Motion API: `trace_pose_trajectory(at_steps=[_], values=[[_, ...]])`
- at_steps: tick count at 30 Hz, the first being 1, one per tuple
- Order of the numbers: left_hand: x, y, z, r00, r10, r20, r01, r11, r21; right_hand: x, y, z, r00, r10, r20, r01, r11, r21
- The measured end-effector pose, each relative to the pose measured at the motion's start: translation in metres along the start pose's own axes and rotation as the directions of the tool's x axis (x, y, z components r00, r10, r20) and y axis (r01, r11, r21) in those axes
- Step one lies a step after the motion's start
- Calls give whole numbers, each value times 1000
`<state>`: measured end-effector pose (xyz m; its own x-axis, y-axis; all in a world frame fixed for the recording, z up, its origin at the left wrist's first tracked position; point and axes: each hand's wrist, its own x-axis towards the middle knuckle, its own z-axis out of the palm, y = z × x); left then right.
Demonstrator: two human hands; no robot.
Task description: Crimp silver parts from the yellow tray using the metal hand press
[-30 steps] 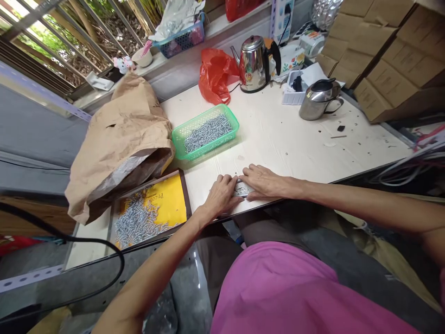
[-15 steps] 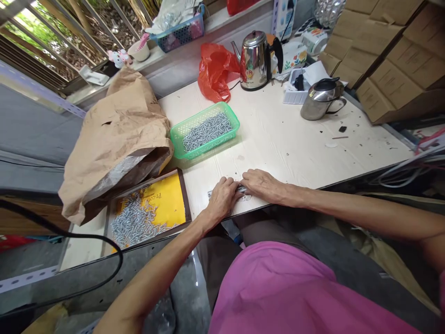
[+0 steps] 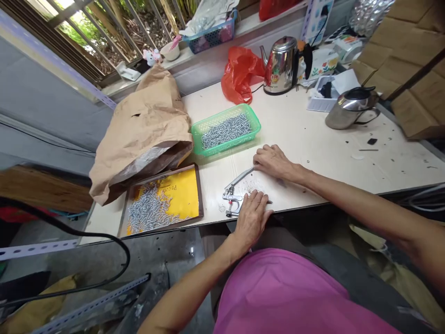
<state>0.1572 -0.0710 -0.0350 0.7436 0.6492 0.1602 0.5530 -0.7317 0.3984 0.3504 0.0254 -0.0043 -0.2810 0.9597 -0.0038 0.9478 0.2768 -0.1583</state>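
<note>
A metal hand tool (image 3: 233, 198) lies on the table near its front edge. It looks like pliers, with a C-shaped jaw, a small spring, a red part and a long grey lever handle (image 3: 241, 176) swung out. My right hand (image 3: 273, 161) is closed, with its fingertips around the far end of that handle. My left hand (image 3: 252, 215) lies over the tool's lower part and grips it against the table. A thin dark tip shows past its fingers on the right. What lies under the left palm is hidden.
Left of the tool is a shallow brown tray (image 3: 200, 192) of small silvery metal pieces. Behind stands a green basket (image 3: 257, 125) of similar pieces. A brown paper bag (image 3: 146, 125) leans at left; a red plastic bag (image 3: 239, 76), kettle (image 3: 280, 67) and metal pot (image 3: 351, 109) stand farther back.
My right hand has moved up and away from my left, and the lever handle now stands apart from the tool's body. The view has turned left.
</note>
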Motion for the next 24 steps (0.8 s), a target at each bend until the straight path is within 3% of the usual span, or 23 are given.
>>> trace_pose_trajectory(at_steps=[2, 3, 5, 7, 10, 13, 15, 17, 20, 22, 24], values=[[1, -1, 0, 1000, 3, -15, -4, 1000, -29, 7, -19, -5, 997, -70, 17, 70, 998, -4], [1, -2, 1, 1000, 4, -19, -5, 999, -46, 8, -32, -8, 985, -168, 34, 167, 986, 11], [-1, -2, 4, 1000, -10, -21, 8, 997, -74, 6, -60, -9, 906, -418, 73, 413, 908, 69], [-9, 0, 5, 1000, -9, -14, 8, 996, -86, -1, -85, -6, 805, -588, 78, 580, 808, 103], [-29, 4, -3, 994, 106, 3, -105, 990, -96, -10, -104, 9, 727, -686, -26, 685, 722, 98], [-54, -5, -29, 976, 217, -33, -218, 974, -61, -8, -106, 26, 689, -721, -70, 722, 675, 155], [-69, -27, -54, 987, 112, -112, -108, 993, 47, -2, -107, 30, 695, -715, -73, 710, 666, 228], [-80, -63, -83, 963, -124, -239, 170, 968, 183, 6, -108, 21, 729, -667, -155, 677, 671, 302], [-91, -127, -120, 821, -413, -395, 542, 783, 306, 26, -101, -15, 803, -473, -362, 588, 725, 358], [-95, -161, -135, 753, -529, -392, 652, 679, 336, 47, -87, -42, 836, -324, -443, 493, 798, 347], [-97, -181, -142, 725, -605, -329, 689, 635, 349, 71, -66, -61, 861, -201, -467, 367, 881, 298]])
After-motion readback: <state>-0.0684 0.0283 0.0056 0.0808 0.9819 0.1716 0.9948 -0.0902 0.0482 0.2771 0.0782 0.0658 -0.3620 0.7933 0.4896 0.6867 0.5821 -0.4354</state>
